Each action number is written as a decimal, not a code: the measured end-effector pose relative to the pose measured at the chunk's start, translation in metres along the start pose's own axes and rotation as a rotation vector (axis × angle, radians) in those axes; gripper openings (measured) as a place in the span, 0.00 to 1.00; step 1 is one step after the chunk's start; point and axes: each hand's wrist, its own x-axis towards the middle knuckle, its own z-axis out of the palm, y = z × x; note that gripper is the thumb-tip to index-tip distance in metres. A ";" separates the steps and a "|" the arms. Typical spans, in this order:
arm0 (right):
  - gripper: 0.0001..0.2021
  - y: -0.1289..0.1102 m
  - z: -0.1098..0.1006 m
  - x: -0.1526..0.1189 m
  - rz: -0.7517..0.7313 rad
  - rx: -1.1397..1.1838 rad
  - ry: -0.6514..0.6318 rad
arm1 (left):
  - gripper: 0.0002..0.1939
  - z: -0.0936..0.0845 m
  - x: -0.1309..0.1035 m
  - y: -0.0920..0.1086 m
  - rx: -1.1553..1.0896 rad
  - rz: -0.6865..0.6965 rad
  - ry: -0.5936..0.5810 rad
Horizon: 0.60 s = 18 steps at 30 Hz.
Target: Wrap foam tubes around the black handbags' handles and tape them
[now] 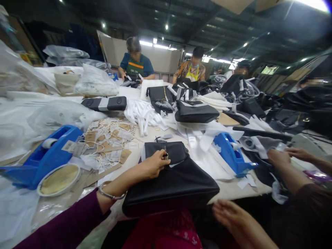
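Observation:
A black handbag [176, 183] with a front flap lies at the table's near edge, its base toward me. My left hand [155, 162], with a bangle at the wrist, is closed over the flap, fingers pinching the small metal buckle [166, 156] on its strap. Just off the bag's lower right corner is my right hand [228, 212], slightly blurred. Its fingers are stretched out and hold nothing. Behind the bag lie white strips and wrapping sheets [207, 159].
Blue tape dispensers [49, 155] [230, 154] stand on either side. At left are a round tub [59, 180] and a heap of stringed tags [106, 136]. Other black bags [195, 112] lie behind. A co-worker's hands [282, 157] work close at right; several people sit opposite.

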 end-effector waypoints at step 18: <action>0.46 0.049 0.139 -0.034 -0.188 0.367 -0.268 | 0.29 -0.043 -0.015 0.043 -0.315 -0.256 -0.164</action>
